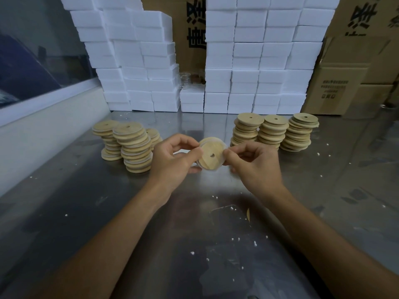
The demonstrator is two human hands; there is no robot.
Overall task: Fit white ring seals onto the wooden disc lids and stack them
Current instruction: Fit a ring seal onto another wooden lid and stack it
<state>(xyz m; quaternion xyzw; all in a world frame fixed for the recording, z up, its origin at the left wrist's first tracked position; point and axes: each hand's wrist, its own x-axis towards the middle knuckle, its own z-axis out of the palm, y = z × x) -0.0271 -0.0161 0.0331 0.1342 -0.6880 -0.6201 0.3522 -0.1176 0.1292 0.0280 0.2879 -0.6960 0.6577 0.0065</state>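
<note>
While both hands [172, 160] [255, 164] pinch one ringed disc lid [211, 155], lid stacks [135, 146] [274, 131] flank them.

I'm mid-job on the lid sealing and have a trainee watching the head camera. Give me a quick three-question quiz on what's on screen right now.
1. True or false: the wooden lid in the middle is lying flat on the metal table.
2. How many stacks of lids stand in the group on the right? A) one B) three C) five
3. What stands at the back of the table behind the lid stacks?

Key
1. False: the left hand and right hand pinch it by opposite edges, tilted, above the table.
2. B
3. Piled white foam blocks, with cardboard boxes behind and beside them.
</note>
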